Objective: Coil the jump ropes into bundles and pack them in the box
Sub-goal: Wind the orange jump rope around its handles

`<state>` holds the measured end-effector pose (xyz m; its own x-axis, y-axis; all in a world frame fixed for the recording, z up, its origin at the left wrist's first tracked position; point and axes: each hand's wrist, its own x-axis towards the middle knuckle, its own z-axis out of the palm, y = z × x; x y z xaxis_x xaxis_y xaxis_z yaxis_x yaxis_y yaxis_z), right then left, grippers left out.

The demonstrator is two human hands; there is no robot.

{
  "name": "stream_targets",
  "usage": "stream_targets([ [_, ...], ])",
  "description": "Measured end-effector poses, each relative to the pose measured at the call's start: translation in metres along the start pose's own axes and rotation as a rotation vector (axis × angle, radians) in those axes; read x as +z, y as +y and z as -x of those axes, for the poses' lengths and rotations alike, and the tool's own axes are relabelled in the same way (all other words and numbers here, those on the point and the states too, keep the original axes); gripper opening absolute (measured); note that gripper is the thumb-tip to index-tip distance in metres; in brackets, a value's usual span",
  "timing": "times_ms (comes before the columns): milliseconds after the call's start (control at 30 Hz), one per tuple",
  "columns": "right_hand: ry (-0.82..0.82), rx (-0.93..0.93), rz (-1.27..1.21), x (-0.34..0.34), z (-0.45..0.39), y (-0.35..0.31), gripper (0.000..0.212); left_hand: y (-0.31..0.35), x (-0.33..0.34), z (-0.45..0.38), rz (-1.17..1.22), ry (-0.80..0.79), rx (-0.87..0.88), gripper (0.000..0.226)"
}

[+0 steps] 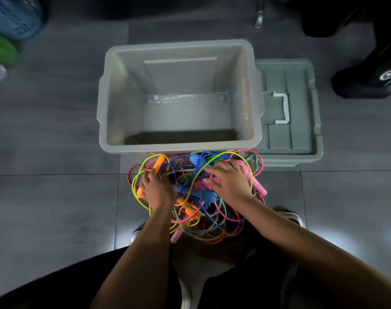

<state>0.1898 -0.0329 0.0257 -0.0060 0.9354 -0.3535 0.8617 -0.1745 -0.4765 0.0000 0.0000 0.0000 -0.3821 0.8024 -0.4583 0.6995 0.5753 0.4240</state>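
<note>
Jump ropes (196, 192): one tangled heap, two hands (155, 188) (231, 181), one box (178, 143).

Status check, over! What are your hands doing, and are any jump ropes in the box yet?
Left hand and right hand both on tangled jump ropes. Box holds no ropes. Lid off, beside box.

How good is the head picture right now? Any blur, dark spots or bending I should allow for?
Head view: the tangle of jump ropes and the grey box are fairly sharp; the blue basket at top left is smeared; straight floor lines bow from the wide lens; the lower frame is dark, with pale glare patches on the floor beside the arms.
</note>
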Motion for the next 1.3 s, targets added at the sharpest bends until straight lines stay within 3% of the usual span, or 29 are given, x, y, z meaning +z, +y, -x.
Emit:
stream_targets([
  [100,0.017,0.0,-0.005,0.01,-0.009,-0.002,0.04,-0.018,-0.002,-0.022,-0.033,-0.058,-0.055,0.047],
  [233,0.016,-0.02,-0.115,0.023,-0.013,-0.005,0.038,-0.028,-0.001,-0.031,-0.147,-0.083,-0.03,0.035],
  [367,-0.065,-0.046,-0.125,0.019,-0.011,-0.014,0.04,-0.03,-0.007,-0.02,-0.049,-0.079,-0.086,0.03],
  [533,-0.149,-0.054,-0.322,-0.01,-0.007,-0.042,0.036,-0.007,-0.044,0.008,0.158,-0.253,0.156,0.009],
  [633,-0.167,-0.026,-0.45,-0.04,-0.002,-0.066,0.032,0.022,-0.089,0.019,0.231,-0.334,0.369,0.015],
  [700,-0.18,-0.042,-0.512,-0.061,0.003,-0.083,0.031,0.05,-0.123,0.031,0.295,-0.371,0.432,0.007],
  [933,-0.189,-0.146,-0.772,-0.178,0.049,-0.155,0.04,0.146,-0.231,0.094,0.729,-0.302,0.538,0.016],
  [1133,0.012,-0.163,-0.902,-0.268,0.097,-0.201,0.049,0.197,-0.309,0.167,1.064,-0.288,0.608,0.014],
  [1300,0.265,-0.125,-0.846,-0.304,0.144,-0.216,0.057,0.201,-0.333,0.216,1.066,-0.286,0.712,0.019],
])
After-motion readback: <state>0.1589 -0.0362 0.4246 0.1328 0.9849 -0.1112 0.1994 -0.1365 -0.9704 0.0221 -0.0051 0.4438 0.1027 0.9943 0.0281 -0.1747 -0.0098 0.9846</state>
